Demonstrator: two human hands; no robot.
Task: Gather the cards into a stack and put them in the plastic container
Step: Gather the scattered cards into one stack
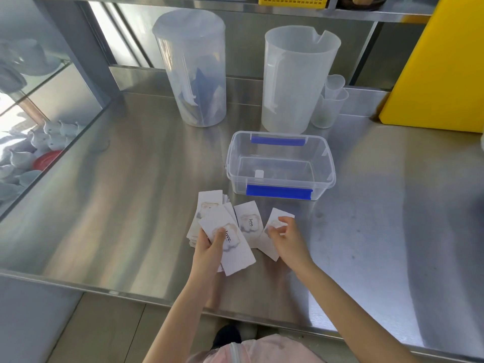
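Several white cards printed "love." lie fanned on the steel counter just in front of the clear plastic container (324, 163), which has blue clips and stands open with nothing inside. My left hand (209, 244) grips a bundle of cards (233, 244), thumb on the top one. A loose pile of cards (207, 205) lies behind that hand. One card (248, 224) lies flat between my hands. My right hand (285, 237) pinches the rightmost card (280, 216), lifting its far end off the counter.
Two tall translucent pitchers (193, 69) (296, 79) stand at the back, with small stacked cups (330, 103) to their right. A yellow board (440, 61) leans at the far right. The counter's front edge (131, 294) runs below my wrists. A glass panel borders the left.
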